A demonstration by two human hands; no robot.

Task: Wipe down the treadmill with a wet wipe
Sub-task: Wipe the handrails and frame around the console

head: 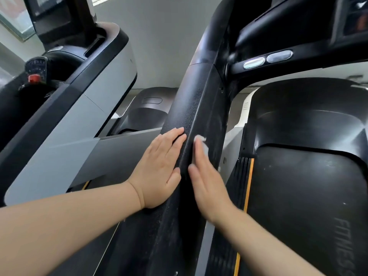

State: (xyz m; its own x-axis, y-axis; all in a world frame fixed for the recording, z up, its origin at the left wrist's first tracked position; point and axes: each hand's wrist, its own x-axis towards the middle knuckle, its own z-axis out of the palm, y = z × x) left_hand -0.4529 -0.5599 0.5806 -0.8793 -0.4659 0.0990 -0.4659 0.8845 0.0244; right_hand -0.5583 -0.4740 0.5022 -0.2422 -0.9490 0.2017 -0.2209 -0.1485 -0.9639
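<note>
A black textured upright post of the treadmill runs up the middle of the head view to its console. My left hand lies flat with straight fingers against the post's left face. My right hand presses a white wet wipe against the post's right face with straight fingers; most of the wipe is hidden under the fingers. The treadmill's black belt and motor cover lie to the right.
A second treadmill stands to the left, with a grey and black side arm, a screen and a red stop button. An orange strip edges the belt. Two oval grip sensors sit on the handlebar above.
</note>
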